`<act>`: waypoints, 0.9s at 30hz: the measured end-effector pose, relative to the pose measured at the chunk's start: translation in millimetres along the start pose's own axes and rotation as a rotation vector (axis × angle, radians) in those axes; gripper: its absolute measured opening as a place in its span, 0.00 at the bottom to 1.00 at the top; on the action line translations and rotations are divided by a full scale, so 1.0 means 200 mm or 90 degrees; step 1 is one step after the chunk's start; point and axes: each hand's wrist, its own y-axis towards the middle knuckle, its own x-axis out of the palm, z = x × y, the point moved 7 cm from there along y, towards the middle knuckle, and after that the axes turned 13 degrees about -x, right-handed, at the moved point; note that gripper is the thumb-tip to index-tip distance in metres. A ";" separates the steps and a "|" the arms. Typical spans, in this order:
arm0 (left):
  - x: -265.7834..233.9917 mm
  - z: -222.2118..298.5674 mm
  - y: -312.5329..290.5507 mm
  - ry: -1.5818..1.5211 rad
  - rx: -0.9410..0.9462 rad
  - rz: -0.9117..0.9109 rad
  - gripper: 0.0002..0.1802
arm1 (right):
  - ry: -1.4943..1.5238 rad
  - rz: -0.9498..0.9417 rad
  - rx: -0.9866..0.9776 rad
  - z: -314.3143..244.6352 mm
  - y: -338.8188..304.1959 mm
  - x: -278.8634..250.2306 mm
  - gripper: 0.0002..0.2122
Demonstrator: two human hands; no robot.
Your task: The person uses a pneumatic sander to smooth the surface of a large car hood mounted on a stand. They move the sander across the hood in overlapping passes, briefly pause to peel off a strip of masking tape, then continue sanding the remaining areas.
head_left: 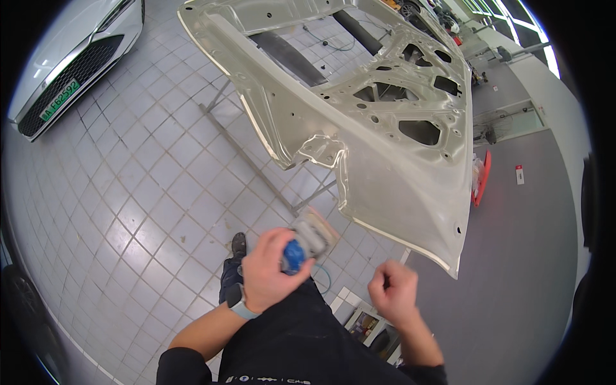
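My left hand (266,266) is wrapped round the blue top of a sander (311,234), whose grey body and flat pad point away from me, blurred by motion. The tool is in the air over the tiled floor, apart from the panel. To the right, my right hand (393,289) is curled into a loose fist below the panel's near edge; nothing shows in it. Ahead stands a large beige car body panel (410,186) with several cut-out openings and pale sealer lines along its rim. Its lower corner is the part closest to my right hand.
Thin metal stand legs (247,157) run under the panel's left side. A white car (83,51) is parked at the far left. A teal hose (328,282) curves near my legs. By my right forearm is a low cart or shelf (366,327). A red object (482,176) lies beyond the panel.
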 end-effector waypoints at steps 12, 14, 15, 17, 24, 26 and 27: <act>0.19 0.22 0.11 0.070 0.026 -0.108 0.30 | 0.197 -0.137 0.292 0.25 -0.53 0.58 0.08; 0.19 0.22 0.13 0.090 0.042 -0.125 0.30 | 0.211 -0.155 0.277 0.25 -0.49 0.59 0.07; 0.19 0.23 0.13 0.096 0.052 -0.135 0.31 | 0.216 -0.163 0.268 0.24 -0.47 0.59 0.06; 0.19 0.24 0.14 0.105 0.065 -0.145 0.31 | 0.254 -0.171 0.271 0.24 -0.45 0.60 0.05; 0.19 0.27 0.19 0.113 0.091 -0.183 0.30 | 0.281 -0.212 0.241 0.21 -0.42 0.65 0.05; 0.20 0.27 0.20 0.114 0.089 -0.187 0.30 | 0.284 -0.218 0.236 0.20 -0.42 0.66 0.04; 0.20 0.28 0.21 0.114 0.088 -0.190 0.30 | 0.283 -0.229 0.250 0.20 -0.42 0.67 0.04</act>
